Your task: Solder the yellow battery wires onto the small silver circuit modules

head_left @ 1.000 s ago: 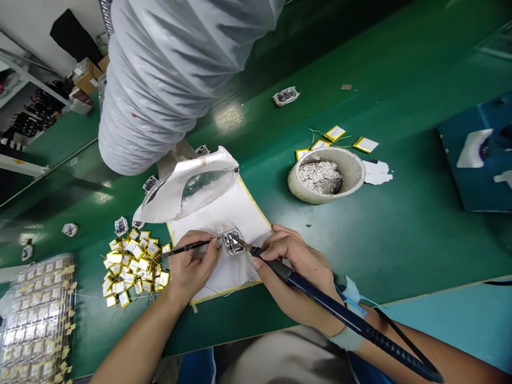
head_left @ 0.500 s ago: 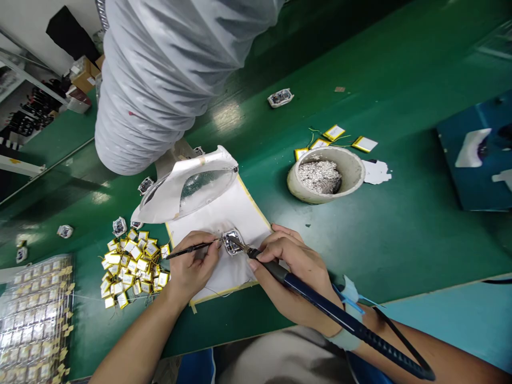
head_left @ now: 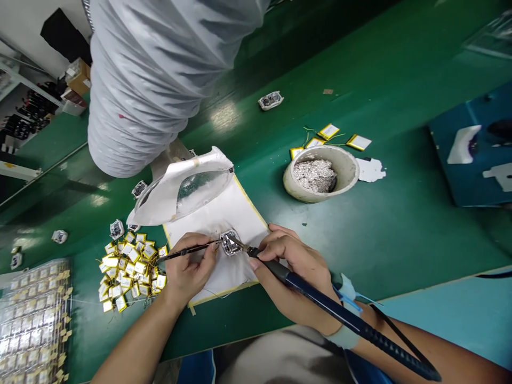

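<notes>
My right hand (head_left: 294,266) is closed around a soldering iron (head_left: 312,296), whose tip rests at a small electronic device (head_left: 230,242) in an open white casing. The device lies on a white sheet (head_left: 218,213) edged with yellow tape. In my left hand (head_left: 191,266) a pair of dark tweezers (head_left: 188,249) is pinched, and its points reach the left side of the device. What the tweezers' points grip is too small to make out. A pale blue band with a cord circles my right wrist.
Left of the sheet lies a heap of yellow-edged batteries (head_left: 130,266). Behind it stand a clear shield (head_left: 184,189) and a grey ribbed duct (head_left: 136,106). A cup of metallic shavings (head_left: 286,184) sits to the right. Plastic trays (head_left: 36,320) are at far left, a blue box (head_left: 472,154) at far right.
The whole view has shifted slightly, so the bench things sit a little further left. Both hands keep their holds, with the iron's tip and tweezers still at the device.
</notes>
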Demonstrator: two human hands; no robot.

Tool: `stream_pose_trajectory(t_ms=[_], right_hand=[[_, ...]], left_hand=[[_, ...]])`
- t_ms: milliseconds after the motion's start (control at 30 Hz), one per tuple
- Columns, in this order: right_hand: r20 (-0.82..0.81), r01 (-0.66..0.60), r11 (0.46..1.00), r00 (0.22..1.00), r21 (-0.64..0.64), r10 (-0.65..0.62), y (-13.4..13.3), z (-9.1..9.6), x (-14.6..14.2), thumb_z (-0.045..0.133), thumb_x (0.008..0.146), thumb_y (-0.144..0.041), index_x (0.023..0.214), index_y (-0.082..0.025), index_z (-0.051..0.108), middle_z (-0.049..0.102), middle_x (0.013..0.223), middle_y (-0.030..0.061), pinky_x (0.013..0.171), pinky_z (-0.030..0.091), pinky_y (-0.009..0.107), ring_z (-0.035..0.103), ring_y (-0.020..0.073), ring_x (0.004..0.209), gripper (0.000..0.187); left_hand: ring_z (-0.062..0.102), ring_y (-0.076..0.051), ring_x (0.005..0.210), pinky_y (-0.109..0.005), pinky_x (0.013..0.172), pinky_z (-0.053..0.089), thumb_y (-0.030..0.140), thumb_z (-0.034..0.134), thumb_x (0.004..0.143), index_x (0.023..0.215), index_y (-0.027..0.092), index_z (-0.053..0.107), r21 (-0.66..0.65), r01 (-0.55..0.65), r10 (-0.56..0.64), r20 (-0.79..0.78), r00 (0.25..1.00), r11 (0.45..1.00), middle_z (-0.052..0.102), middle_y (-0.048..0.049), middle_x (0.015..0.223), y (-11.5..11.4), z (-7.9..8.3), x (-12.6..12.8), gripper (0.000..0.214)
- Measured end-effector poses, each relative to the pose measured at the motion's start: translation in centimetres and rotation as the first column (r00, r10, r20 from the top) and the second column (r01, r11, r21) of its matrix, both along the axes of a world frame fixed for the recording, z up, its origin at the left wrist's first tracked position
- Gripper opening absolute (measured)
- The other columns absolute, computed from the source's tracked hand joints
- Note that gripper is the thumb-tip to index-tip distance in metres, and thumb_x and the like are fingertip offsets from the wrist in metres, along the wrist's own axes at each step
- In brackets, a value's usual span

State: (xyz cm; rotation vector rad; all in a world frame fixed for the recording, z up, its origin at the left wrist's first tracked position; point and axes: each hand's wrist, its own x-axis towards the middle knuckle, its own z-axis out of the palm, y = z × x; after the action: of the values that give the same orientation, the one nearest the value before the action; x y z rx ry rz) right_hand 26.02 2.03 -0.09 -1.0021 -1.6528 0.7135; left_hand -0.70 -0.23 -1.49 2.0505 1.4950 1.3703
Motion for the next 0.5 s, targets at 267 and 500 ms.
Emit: stream_pose_trajectory(t_ms=[267, 500], right_hand=[[-0.035, 0.023, 0.999, 0.999, -0.024, -0.024, -0.07, 0.03, -0.05, 0.086, 0.106, -0.018, 0.106, -0.035, 0.068, 0.076, 0.082, -0.0099, 0.113, 0.08, 0.057, 0.081, 0.0211, 0.07, 0.025], [0.028, -0.009, 1.0, 1.0, 0.01, 0.009, -0.13, 0.0, 0.0, 0.084, 0.11, -0.018, 0.107, -0.035, 0.064, 0.08, 0.083, -0.0087, 0.112, 0.079, 0.061, 0.082, 0.0218, 0.07, 0.026]], left_hand=[[0.095, -0.02, 0.092, -0.031, 0.083, 0.08, 0.021, 0.092, 0.119, 0.129, 0.027, 0.086, -0.011, -0.001, 0.001, -0.024, 1.0, 1.0, 0.093, -0.0034, 0.107, 0.11, 0.14, 0.33, 0.013], [0.095, -0.017, 0.094, -0.026, 0.087, 0.079, 0.02, 0.092, 0.119, 0.126, 0.026, 0.086, 0.012, -0.007, 0.008, -0.074, 0.997, 1.0, 0.094, -0.0005, 0.108, 0.48, 0.49, 0.67, 0.011]])
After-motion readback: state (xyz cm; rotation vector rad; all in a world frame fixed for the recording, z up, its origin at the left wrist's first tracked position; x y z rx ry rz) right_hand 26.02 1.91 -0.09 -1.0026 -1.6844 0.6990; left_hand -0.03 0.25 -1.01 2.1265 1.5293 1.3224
